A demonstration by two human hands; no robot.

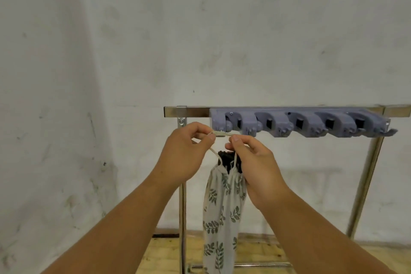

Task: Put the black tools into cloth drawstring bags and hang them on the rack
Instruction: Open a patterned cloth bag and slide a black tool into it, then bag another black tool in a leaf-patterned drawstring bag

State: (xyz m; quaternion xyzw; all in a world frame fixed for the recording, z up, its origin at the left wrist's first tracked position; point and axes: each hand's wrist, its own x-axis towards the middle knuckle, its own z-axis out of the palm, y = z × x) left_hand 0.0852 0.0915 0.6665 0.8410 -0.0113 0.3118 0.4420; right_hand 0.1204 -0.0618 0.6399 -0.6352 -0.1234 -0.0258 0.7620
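The left hand [186, 151] and right hand [253, 160] pinch the drawstring [219, 133] taut just below the grey hook rack [300, 123], the leaf-print bag [222, 207] dangling at six o'clock with the black tool [226, 159] poking out; missing the hook would likely drop it.

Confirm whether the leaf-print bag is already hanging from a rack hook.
No: both hands hold its drawstring just below the grey hooks.

Drawstring [221, 134] stretched between left grip [189, 151] and right grip [251, 162]; bag [222, 207] hangs below, tool [226, 159] in its mouth; rack [300, 123] just behind, above-right.
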